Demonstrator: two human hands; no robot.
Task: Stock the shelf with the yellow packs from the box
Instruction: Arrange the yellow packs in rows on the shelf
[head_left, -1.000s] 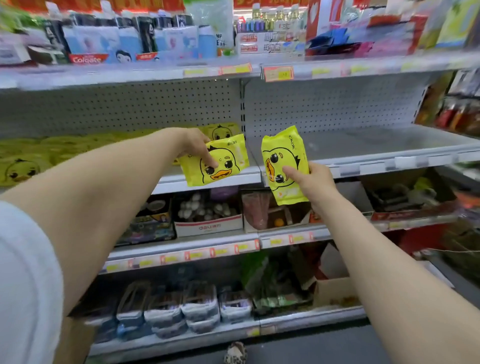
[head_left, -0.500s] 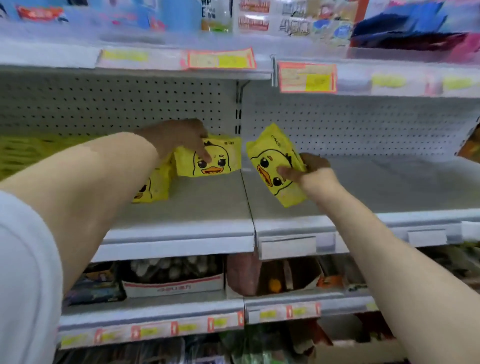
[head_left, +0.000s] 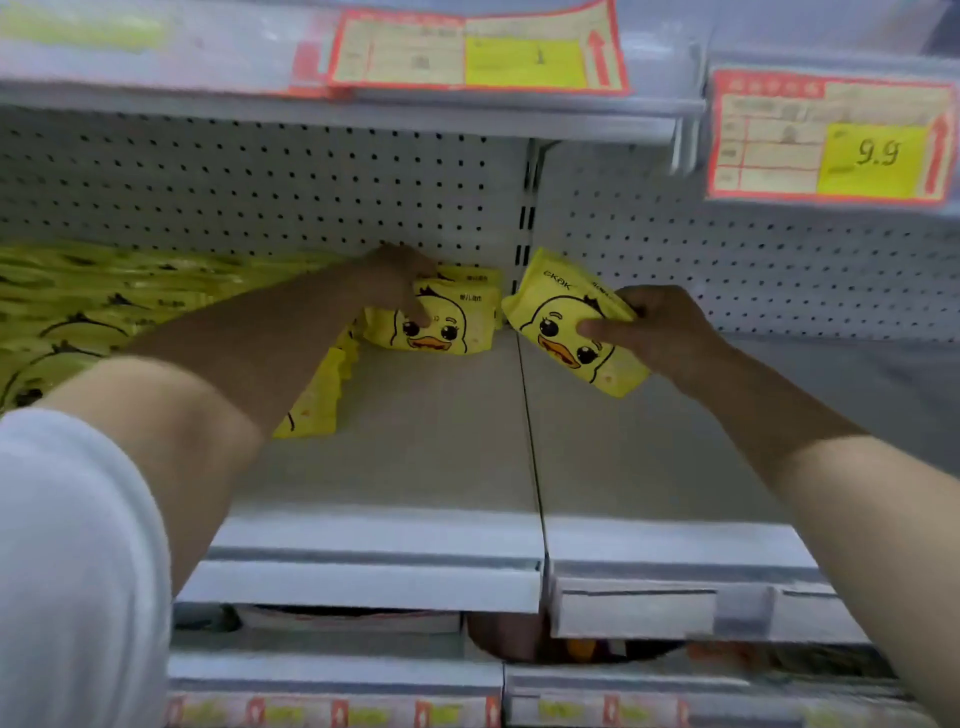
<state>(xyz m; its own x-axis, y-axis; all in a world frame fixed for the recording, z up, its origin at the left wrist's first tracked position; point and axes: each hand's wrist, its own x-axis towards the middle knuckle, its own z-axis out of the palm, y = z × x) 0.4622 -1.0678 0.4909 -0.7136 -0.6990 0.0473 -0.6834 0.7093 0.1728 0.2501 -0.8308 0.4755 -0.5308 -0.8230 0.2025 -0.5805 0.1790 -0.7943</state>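
Both arms now reach deeper over the shelf (head_left: 415, 467) — left hand (head_left: 400, 283) gripping its yellow pack (head_left: 441, 327), standing it face-out at the back to extend the stocked row (head_left: 104, 301), right hand (head_left: 660, 332) clamped round a second pack (head_left: 566, 322), held tilted alongside — likely next in line.

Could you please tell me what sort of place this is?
Most likely a shop aisle: white shelves with a pegboard back, red-and-yellow price tags on the shelf edge above, one reading 9.9, and many identical yellow duck packs.
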